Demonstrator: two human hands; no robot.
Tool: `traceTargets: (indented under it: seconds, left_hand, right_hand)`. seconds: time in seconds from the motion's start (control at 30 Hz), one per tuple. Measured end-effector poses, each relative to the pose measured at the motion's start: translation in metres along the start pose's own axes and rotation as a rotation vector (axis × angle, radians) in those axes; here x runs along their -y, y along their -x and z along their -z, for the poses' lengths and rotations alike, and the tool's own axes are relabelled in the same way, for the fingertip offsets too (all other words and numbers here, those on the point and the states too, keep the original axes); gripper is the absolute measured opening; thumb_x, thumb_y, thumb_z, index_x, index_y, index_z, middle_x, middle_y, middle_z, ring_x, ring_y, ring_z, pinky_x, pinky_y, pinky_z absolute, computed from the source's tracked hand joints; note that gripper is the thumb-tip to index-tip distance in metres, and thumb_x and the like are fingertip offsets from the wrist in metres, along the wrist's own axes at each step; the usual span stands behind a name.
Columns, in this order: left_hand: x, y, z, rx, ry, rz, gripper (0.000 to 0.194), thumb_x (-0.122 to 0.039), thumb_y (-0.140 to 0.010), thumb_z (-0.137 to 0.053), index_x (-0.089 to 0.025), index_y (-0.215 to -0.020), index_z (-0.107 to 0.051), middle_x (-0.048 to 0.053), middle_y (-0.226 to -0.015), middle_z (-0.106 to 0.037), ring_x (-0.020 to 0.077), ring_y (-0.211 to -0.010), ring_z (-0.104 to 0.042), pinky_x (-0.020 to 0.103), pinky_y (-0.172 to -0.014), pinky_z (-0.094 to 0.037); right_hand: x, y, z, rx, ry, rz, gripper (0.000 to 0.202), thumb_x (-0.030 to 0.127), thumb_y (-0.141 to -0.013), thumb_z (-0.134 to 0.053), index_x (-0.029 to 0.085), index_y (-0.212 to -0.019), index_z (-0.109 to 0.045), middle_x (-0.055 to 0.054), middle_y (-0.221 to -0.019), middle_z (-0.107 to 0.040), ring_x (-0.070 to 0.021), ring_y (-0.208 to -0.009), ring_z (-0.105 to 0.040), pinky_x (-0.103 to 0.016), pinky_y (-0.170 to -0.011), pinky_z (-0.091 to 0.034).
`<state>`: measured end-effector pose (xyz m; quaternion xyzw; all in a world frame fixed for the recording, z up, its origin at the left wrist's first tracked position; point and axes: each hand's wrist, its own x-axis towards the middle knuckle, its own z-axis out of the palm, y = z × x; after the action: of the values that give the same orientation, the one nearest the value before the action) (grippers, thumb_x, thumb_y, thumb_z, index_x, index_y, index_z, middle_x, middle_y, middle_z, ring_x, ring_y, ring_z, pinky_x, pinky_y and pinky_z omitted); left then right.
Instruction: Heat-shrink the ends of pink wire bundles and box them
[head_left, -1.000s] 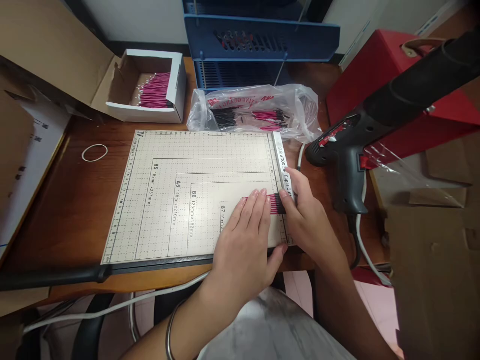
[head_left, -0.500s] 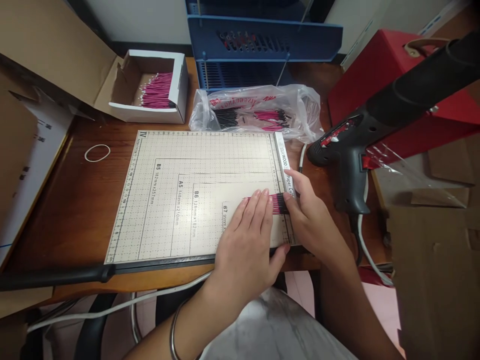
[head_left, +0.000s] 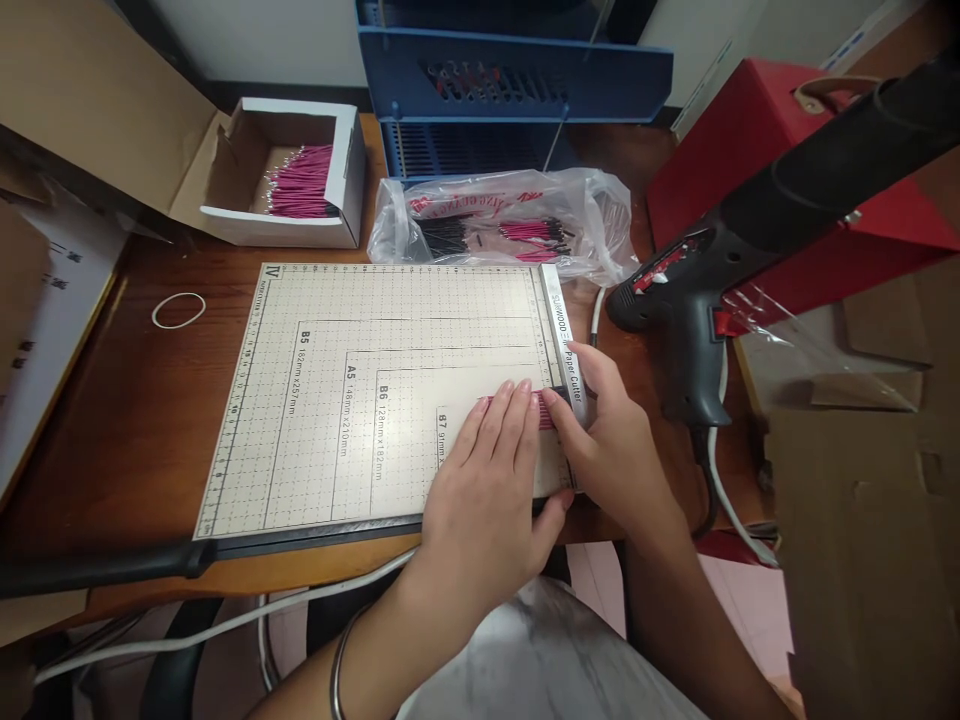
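Note:
A row of pink wires [head_left: 545, 412] with black ends lies side by side on the paper cutter [head_left: 315, 390], against its right-hand rail. My left hand [head_left: 491, 460] rests flat over the wires, fingers stretched out together and thumb at the cutter's near edge. It hides most of their length. My right hand [head_left: 615, 430] is at the rail, its thumb on the wires near their black ends and its index finger stretched along the rail; its other fingers are out of sight. The cutter's black handle [head_left: 105, 568] is down at the near left.
Behind the cutter stand a white box [head_left: 349, 190] of pink wires and a clear plastic bag [head_left: 600, 215] with more bundles. A black heat gun [head_left: 697, 310] and a red case [head_left: 750, 130] are at the right. A rubber band [head_left: 178, 310] lies left, and blue trays [head_left: 517, 75] stand behind.
My right thumb has moved left over the wires' black ends, covering more of them. My left hand still lies on the wires. The whole view has shifted slightly.

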<state>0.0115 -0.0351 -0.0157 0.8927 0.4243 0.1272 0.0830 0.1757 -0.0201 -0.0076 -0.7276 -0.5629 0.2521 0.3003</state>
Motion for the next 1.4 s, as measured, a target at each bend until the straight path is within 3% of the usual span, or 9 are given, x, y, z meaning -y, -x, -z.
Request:
traceTargets:
  seconds: [0.63,0.7,0.8,0.93,1.03,1.13,1.2,1.3,1.4]
  left_hand:
    - [0.001,0.0,-0.001,-0.017,-0.011,-0.006,0.074,-0.051,-0.106,-0.037,0.002,-0.158,-0.036,0.019,-0.169,-0.034,0.0313,-0.158,-0.031,0.046,-0.13,-0.024]
    - [0.001,0.0,-0.001,-0.019,-0.014,-0.01,0.074,-0.05,-0.106,-0.036,0.002,-0.159,-0.035,0.018,-0.169,-0.033,0.0306,-0.158,-0.031,0.046,-0.13,-0.025]
    - [0.0,0.0,-0.001,-0.015,-0.017,-0.023,0.072,-0.05,-0.107,-0.034,0.001,-0.159,-0.035,0.017,-0.17,-0.033,0.0298,-0.158,-0.03,0.046,-0.129,-0.026]
    - [-0.001,0.0,0.003,-0.043,-0.027,-0.028,0.069,-0.049,-0.108,-0.033,-0.002,-0.16,-0.035,0.013,-0.17,-0.035,0.0276,-0.158,-0.03,0.045,-0.13,-0.024]
    - [0.0,-0.005,0.013,-0.107,-0.02,-0.001,0.066,-0.047,-0.109,-0.035,-0.002,-0.157,-0.038,0.014,-0.167,-0.04,0.0291,-0.156,-0.033,0.047,-0.129,-0.023]
    - [0.008,-0.018,0.026,-0.165,0.012,0.054,0.047,-0.037,-0.109,-0.042,-0.009,-0.144,-0.056,0.012,-0.149,-0.061,0.0313,-0.14,-0.052,0.053,-0.126,-0.025]
    - [0.016,-0.03,0.034,-0.159,0.047,0.086,0.03,-0.031,-0.107,-0.048,-0.015,-0.121,-0.069,0.009,-0.123,-0.074,0.0289,-0.114,-0.065,0.054,-0.116,-0.037]
    - [0.027,-0.047,0.042,-0.068,0.101,0.097,0.019,-0.028,-0.103,-0.056,-0.02,-0.097,-0.073,0.005,-0.098,-0.075,0.026,-0.092,-0.064,0.045,-0.087,-0.05]
    - [0.032,-0.06,0.043,0.051,0.133,0.095,0.017,-0.025,-0.101,-0.06,-0.021,-0.092,-0.074,0.004,-0.095,-0.074,0.0257,-0.092,-0.062,0.041,-0.08,-0.048]
  right_hand:
    - [-0.005,-0.003,-0.001,-0.008,-0.09,-0.03,0.04,0.04,-0.101,-0.051,0.031,-0.139,-0.048,-0.005,-0.14,-0.064,-0.0247,-0.126,-0.065,-0.051,-0.107,-0.054]
    - [-0.008,-0.002,0.003,-0.082,-0.135,-0.004,0.039,0.04,-0.102,-0.051,0.029,-0.139,-0.05,-0.006,-0.142,-0.063,-0.0231,-0.129,-0.063,-0.049,-0.108,-0.053]
    - [-0.015,0.001,0.017,-0.345,-0.162,0.076,0.037,0.04,-0.1,-0.057,0.025,-0.134,-0.058,-0.007,-0.139,-0.064,-0.0214,-0.121,-0.066,-0.043,-0.102,-0.056]
    - [-0.031,0.007,0.042,-0.649,0.095,0.097,0.038,0.041,-0.094,-0.066,0.023,-0.128,-0.067,-0.01,-0.126,-0.069,-0.021,-0.092,-0.068,-0.043,-0.083,-0.057]
    - [-0.041,0.011,0.054,-0.725,0.232,0.096,0.042,0.04,-0.092,-0.069,0.025,-0.131,-0.068,-0.011,-0.128,-0.068,-0.0262,-0.098,-0.069,-0.049,-0.089,-0.057]
    - [-0.039,0.016,0.05,-0.663,0.138,0.123,0.04,0.039,-0.091,-0.071,0.026,-0.129,-0.069,-0.01,-0.124,-0.07,-0.0245,-0.096,-0.069,-0.049,-0.091,-0.058]
    - [-0.031,0.02,0.041,-0.523,0.032,0.158,0.038,0.038,-0.092,-0.07,0.026,-0.127,-0.068,-0.009,-0.124,-0.069,-0.023,-0.099,-0.068,-0.047,-0.092,-0.058]
    - [-0.019,0.025,0.024,-0.302,-0.027,0.169,0.039,0.039,-0.093,-0.068,0.027,-0.13,-0.064,-0.007,-0.131,-0.066,-0.0228,-0.112,-0.066,-0.046,-0.101,-0.056]
    - [-0.016,0.026,0.013,-0.215,-0.052,0.14,0.042,0.041,-0.095,-0.066,0.027,-0.134,-0.06,-0.007,-0.135,-0.064,-0.0227,-0.119,-0.064,-0.047,-0.108,-0.053]
